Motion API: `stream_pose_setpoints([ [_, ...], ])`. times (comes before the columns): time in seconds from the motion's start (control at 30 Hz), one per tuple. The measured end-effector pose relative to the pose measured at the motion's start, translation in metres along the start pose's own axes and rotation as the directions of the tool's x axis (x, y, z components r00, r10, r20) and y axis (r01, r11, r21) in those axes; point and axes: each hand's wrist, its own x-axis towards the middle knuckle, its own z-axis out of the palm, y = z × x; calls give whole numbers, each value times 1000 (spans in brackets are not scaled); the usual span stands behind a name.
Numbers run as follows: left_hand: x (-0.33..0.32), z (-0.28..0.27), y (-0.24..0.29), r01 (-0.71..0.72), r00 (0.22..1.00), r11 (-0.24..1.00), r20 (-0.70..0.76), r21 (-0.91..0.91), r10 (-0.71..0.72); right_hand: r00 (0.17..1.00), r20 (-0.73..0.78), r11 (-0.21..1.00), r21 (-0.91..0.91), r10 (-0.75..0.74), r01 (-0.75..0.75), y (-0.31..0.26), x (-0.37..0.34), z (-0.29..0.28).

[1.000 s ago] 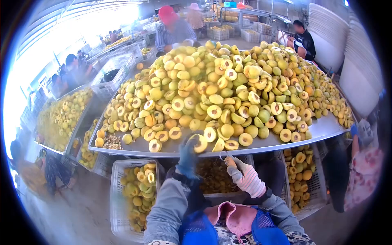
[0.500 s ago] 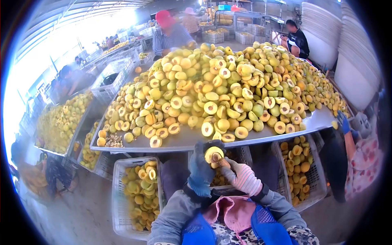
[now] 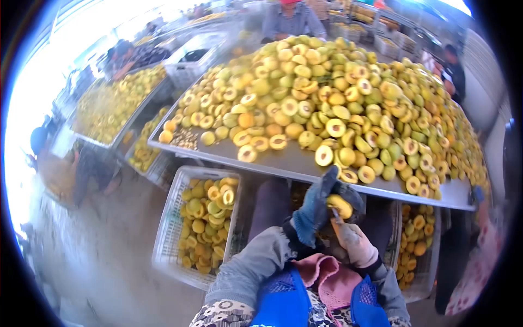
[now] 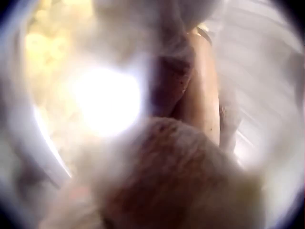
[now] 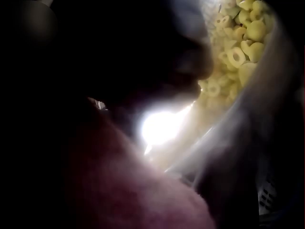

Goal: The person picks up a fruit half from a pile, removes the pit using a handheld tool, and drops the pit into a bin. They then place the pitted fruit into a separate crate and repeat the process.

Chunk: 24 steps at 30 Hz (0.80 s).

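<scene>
In the head view, my left hand [image 3: 311, 210], in a blue glove with dark fingers, grips a yellow peach half [image 3: 340, 207] just off the table's near edge. My right hand [image 3: 360, 248], in a pale pink striped glove, holds a pitting tool [image 3: 341, 231] by its wooden handle, its upper end right at the fruit. The tool's working end is hidden against the peach. That tan handle [image 4: 205, 86] shows close up in the left wrist view, beside blurred glove fingers. Glare and shadow hide most of the right wrist view.
A metal-topped table [image 3: 234, 159] bears a big heap of halved peaches [image 3: 327, 103] and a small pile of pits [image 3: 185, 138]. White crates of peach halves stand below, left [image 3: 173, 218] and right [image 3: 433, 272]. Other people [image 3: 294, 22] sit around.
My left hand has brought the peach half from the table edge toward my body, to the tool in my right hand. The head view has swung left and down.
</scene>
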Motion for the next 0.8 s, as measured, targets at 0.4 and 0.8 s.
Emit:
stream_pose_setpoints([
  [0.4,-36,-118,77,-180,523,329,-193,927,830,854,204,726,-639,479,-254,76,37,-33],
  [0.8,69,-193,161,597,802,-468,-474,651,364,744,186,532,-807,641,-256,116,41,-38],
])
